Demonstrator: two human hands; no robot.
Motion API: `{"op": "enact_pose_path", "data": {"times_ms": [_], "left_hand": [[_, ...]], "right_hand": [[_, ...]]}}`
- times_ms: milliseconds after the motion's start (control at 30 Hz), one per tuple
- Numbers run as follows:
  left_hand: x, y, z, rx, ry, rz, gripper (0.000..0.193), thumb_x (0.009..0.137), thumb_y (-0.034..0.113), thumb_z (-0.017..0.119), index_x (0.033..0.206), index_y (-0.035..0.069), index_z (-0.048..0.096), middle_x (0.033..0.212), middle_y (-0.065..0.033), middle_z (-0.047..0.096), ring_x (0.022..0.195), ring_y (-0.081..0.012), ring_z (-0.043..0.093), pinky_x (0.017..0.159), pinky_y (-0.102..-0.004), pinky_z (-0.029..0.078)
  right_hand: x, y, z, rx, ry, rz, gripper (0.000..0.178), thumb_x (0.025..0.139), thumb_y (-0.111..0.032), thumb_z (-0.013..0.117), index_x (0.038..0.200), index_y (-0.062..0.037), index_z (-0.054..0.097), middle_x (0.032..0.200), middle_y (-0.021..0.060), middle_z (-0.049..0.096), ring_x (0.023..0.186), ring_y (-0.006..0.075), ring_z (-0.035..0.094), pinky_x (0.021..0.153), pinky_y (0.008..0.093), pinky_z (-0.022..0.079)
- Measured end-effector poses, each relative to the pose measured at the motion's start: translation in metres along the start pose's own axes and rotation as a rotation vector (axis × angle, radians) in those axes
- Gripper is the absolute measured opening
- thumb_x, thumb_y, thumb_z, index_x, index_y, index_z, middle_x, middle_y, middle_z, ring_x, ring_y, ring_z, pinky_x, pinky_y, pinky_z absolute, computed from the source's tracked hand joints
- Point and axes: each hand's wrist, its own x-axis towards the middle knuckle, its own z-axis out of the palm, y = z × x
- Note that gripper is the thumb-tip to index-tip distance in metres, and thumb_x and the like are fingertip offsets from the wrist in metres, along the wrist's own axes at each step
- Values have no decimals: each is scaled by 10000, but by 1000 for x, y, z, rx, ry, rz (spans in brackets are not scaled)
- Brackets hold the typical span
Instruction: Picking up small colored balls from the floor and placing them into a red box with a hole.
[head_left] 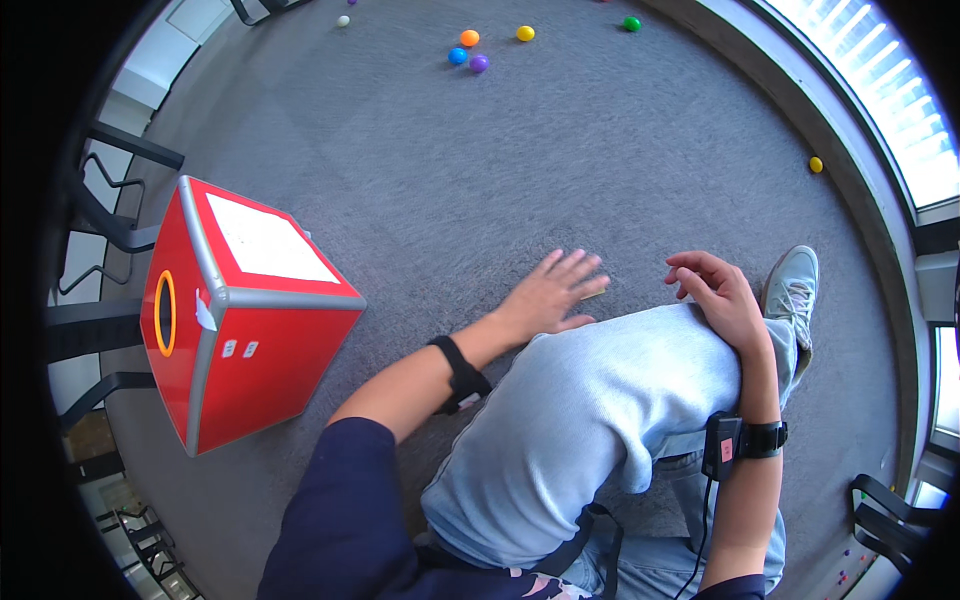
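My left hand [553,296] is stretched out above the grey carpet, fingers spread, just beyond my bent knee. A small yellowish edge [594,294] of something shows beside its fingers; what it is I cannot make out. My right hand [722,295] rests its wrist by my jeans-clad shin [640,370], fingers loosely curled and apart, with nothing visible in them. To the left stands a red box [270,370] with silver edges, a white panel on one face and a yellow-rimmed round hole [165,313] on another.
Blue, orange, purple and yellow balls [525,33] lie far ahead on the carpet [400,150]. A green ball [631,24] is farther right, and another yellow ball [816,164] sits by the window wall. Dark chair legs [95,325] stand behind the box.
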Motion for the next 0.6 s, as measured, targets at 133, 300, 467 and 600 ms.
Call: {"op": "enact_pose_path", "data": {"times_ms": [133, 300, 467, 600], "left_hand": [[5, 14, 18, 17, 21, 1, 544, 927, 423, 461, 1390, 143, 404, 1471, -82, 339, 1394, -268, 232, 1138, -457, 185], [-31, 15, 11, -20, 37, -16, 503, 906, 335, 518, 1334, 78, 463, 1415, -85, 421, 1355, -231, 323, 1124, -411, 237], [-38, 6, 3, -188, 166, -68, 326, 860, 195, 603, 1154, 54, 608, 1283, -66, 556, 1264, -221, 447, 1050, -362, 356], [-12, 5, -6, -153, 276, 2, 147, 822, 143, 644, 925, 39, 640, 989, -48, 632, 1002, -216, 565, 867, -351, 450]], "right_hand": [[2, -1, -2, 22, -14, 7, 270, 909, -204, 548, 1105, -41, 635, 906, 53, 674, 777, 110, 595, 721, 252, 475], [2, 4, -3, 38, -29, 3, 267, 909, -194, 545, 1112, -42, 630, 907, 58, 673, 784, 116, 601, 723, 254, 481], [4, 2, -4, 19, -37, 3, 264, 909, -185, 545, 1110, -35, 626, 900, 60, 670, 780, 118, 602, 720, 258, 487], [5, 6, -2, 40, -45, -10, 264, 912, -178, 543, 1110, -21, 620, 899, 63, 668, 774, 116, 599, 720, 254, 487]]}}
